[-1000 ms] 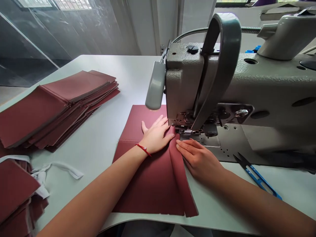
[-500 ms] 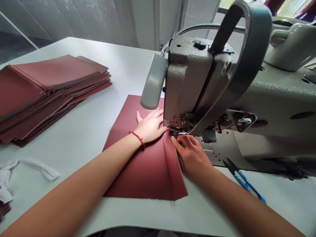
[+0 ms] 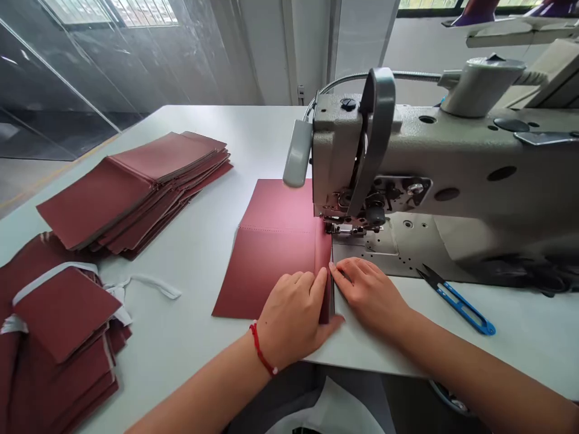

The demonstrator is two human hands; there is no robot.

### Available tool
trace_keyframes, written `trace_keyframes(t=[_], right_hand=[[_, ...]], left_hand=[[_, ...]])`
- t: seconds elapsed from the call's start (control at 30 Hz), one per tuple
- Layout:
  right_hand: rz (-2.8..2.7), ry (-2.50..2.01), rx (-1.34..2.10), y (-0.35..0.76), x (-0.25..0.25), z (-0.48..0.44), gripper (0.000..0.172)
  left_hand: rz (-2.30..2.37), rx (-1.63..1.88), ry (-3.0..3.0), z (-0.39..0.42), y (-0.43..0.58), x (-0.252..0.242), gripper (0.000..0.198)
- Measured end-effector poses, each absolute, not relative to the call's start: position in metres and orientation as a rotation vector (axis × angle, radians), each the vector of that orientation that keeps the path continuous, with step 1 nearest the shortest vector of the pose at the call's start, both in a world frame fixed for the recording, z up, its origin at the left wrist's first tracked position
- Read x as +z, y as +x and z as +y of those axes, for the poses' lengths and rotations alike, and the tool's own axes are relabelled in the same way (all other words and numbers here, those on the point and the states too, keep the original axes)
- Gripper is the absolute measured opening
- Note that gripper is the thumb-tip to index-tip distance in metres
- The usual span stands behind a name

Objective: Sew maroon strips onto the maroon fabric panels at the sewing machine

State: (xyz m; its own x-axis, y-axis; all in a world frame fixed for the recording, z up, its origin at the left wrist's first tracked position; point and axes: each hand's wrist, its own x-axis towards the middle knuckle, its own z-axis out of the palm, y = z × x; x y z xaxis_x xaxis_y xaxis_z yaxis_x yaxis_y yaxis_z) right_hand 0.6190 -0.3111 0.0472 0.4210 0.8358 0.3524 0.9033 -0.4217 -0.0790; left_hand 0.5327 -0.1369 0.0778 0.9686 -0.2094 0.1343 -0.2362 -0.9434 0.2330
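Observation:
A flat maroon leather-like panel point(image 3: 266, 265) with a stitched line across it lies under the head of a sewing machine point(image 3: 348, 150). Its right edge strip is folded over and runs to the presser foot point(image 3: 346, 229). My left hand point(image 3: 296, 313), with a red string bracelet, grips the near end of that strip, fingers bent on top and thumb out past the edge. Against the same edge, closer to the foot, my right hand point(image 3: 368, 292) pinches with curled fingers. Parts of the fingertips and the panel's near corner are hidden.
Blue-handled thread snips point(image 3: 461, 307) lie right of my right hand. A pile of maroon panels point(image 3: 136, 181) stands at the left, with a bundle tied by a white strip point(image 3: 63, 319) nearer. The table's front edge point(image 3: 362, 367) runs just below my hands.
My left hand has moved from flat beside the needle to the panel's near end, fingers now bent. My right hand sits farther back from the foot. The panel has fed away from me; the view has shifted.

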Motion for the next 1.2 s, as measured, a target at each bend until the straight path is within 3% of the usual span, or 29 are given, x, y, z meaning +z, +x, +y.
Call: trace_keyframes(t=[0.07,0.13,0.4,0.8,1.2], right_hand=[[-1.53,-2.421,-0.351,0.604,0.05,-0.319,0.041],[-1.524,-2.394,-0.306,0.591,0.048,-0.327,0.046],[-1.403,-2.219,-0.298,0.572,0.028,-0.341,0.046],[-1.446,-2.112,-0.256,0.569,0.041,-0.342,0.037],[-1.45,-2.047,-0.227,0.571,0.033,-0.341,0.032]], left_hand=[[-0.196,0.181,2.852,-0.142,0.522,0.07,0.044],[-0.086,0.203,2.773,-0.145,0.518,0.063,0.041],[0.039,0.216,2.724,-0.151,0.517,0.059,0.041],[-0.014,0.233,2.814,-0.152,0.515,0.055,0.042],[-0.16,0.568,2.811,-0.15,0.513,0.046,0.033]])
